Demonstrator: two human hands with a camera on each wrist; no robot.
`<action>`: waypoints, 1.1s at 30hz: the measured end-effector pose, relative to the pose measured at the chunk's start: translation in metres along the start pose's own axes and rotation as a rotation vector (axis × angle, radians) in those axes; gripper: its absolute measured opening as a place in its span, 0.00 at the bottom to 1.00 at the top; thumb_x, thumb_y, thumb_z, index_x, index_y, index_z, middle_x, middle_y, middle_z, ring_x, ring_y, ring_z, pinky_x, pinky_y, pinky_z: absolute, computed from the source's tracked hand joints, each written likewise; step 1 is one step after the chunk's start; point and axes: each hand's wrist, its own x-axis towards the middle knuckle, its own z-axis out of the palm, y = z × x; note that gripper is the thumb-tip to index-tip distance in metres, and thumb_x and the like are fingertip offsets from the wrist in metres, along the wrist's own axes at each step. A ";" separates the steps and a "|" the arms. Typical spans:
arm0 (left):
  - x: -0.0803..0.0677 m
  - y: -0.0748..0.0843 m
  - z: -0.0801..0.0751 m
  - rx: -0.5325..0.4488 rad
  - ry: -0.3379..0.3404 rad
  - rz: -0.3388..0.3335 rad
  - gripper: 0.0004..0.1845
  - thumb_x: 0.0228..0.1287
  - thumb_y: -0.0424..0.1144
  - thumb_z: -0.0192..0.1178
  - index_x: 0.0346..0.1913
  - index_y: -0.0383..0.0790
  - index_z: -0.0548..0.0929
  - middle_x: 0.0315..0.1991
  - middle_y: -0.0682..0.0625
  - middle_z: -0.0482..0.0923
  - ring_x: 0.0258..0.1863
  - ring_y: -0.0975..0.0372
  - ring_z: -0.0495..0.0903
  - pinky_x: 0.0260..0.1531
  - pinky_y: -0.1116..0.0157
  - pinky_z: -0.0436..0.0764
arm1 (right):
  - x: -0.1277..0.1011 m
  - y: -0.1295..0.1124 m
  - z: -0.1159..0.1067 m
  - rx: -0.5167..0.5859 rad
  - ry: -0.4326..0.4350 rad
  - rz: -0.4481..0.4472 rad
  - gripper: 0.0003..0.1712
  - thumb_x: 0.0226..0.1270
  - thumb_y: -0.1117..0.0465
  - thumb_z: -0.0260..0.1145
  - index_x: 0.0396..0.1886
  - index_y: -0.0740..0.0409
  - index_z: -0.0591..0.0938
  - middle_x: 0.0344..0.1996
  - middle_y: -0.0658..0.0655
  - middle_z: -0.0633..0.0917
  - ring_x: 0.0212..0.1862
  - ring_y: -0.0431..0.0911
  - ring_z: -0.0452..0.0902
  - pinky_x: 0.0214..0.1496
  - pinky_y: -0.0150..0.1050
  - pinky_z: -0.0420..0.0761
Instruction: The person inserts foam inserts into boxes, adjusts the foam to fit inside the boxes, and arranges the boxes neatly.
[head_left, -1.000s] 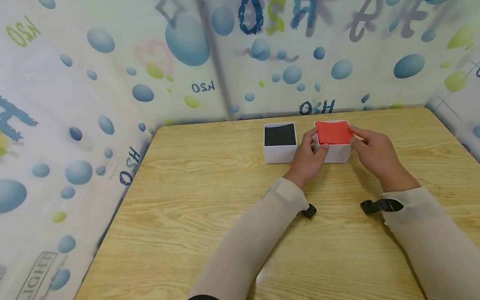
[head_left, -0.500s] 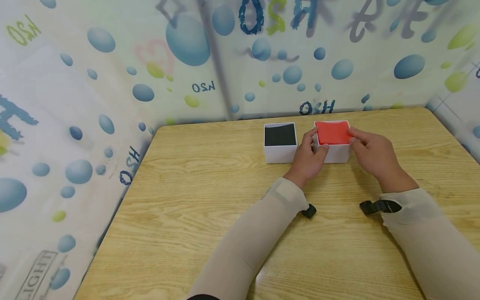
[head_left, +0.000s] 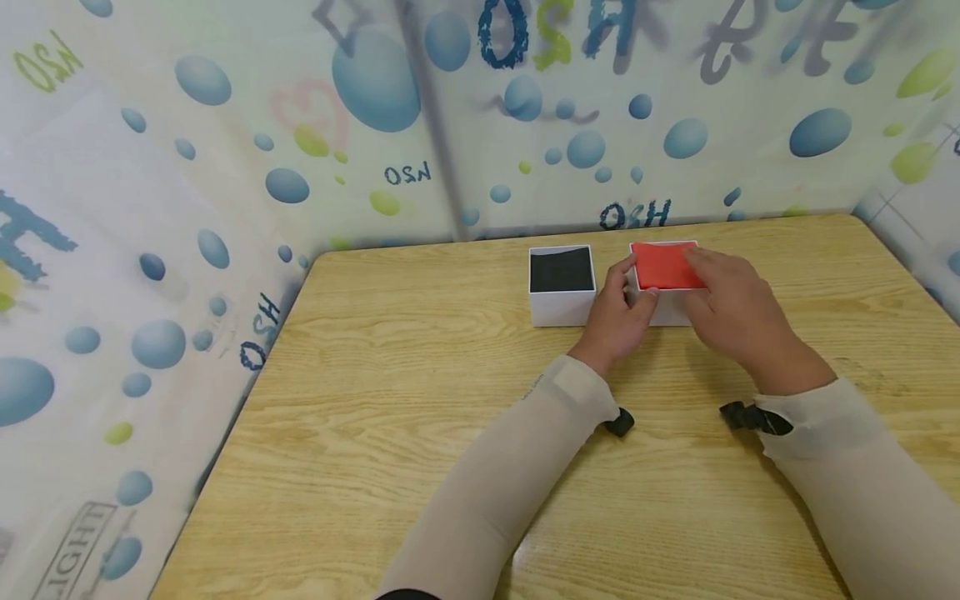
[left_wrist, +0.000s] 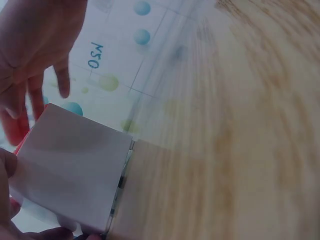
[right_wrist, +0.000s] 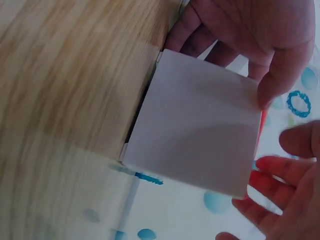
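On the far side of the wooden bench (head_left: 420,375), a white box with a red top (head_left: 663,265) stands just right of a white box with a black inside (head_left: 560,271). The left hand (head_left: 617,312) grips the red-topped box at its near left corner, thumb curled onto the red edge. The right hand (head_left: 731,310) lies over the box's right side, fingers fairly straight and resting on the red top, grasping nothing.

Open tabletop (head_left: 420,400) lies left of and nearer than both boxes. Black-lined box (head_left: 561,283) stands just left of red-topped box (head_left: 663,279); narrow gap between. Printed curtain (head_left: 465,142) bounds the table's far edge.
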 end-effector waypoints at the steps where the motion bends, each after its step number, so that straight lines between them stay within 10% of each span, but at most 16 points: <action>1: 0.000 0.000 0.000 0.002 -0.001 -0.001 0.32 0.79 0.54 0.55 0.81 0.68 0.60 0.77 0.52 0.69 0.69 0.59 0.76 0.70 0.56 0.76 | 0.000 -0.002 0.001 -0.034 -0.016 -0.045 0.36 0.76 0.63 0.49 0.81 0.69 0.62 0.79 0.72 0.65 0.78 0.72 0.57 0.74 0.72 0.63; 6: 0.000 0.001 0.000 0.003 -0.004 -0.008 0.32 0.79 0.55 0.55 0.81 0.68 0.59 0.79 0.51 0.67 0.74 0.57 0.73 0.72 0.55 0.75 | -0.002 -0.011 0.005 -0.160 -0.098 -0.171 0.38 0.69 0.67 0.54 0.78 0.73 0.64 0.78 0.73 0.66 0.78 0.69 0.59 0.78 0.67 0.61; 33: 0.000 0.003 0.000 -0.008 -0.008 -0.023 0.32 0.80 0.54 0.56 0.80 0.69 0.59 0.78 0.51 0.69 0.73 0.57 0.74 0.71 0.55 0.76 | -0.003 -0.013 0.015 -0.194 -0.125 -0.156 0.38 0.67 0.66 0.61 0.77 0.73 0.66 0.76 0.74 0.68 0.77 0.70 0.61 0.77 0.71 0.60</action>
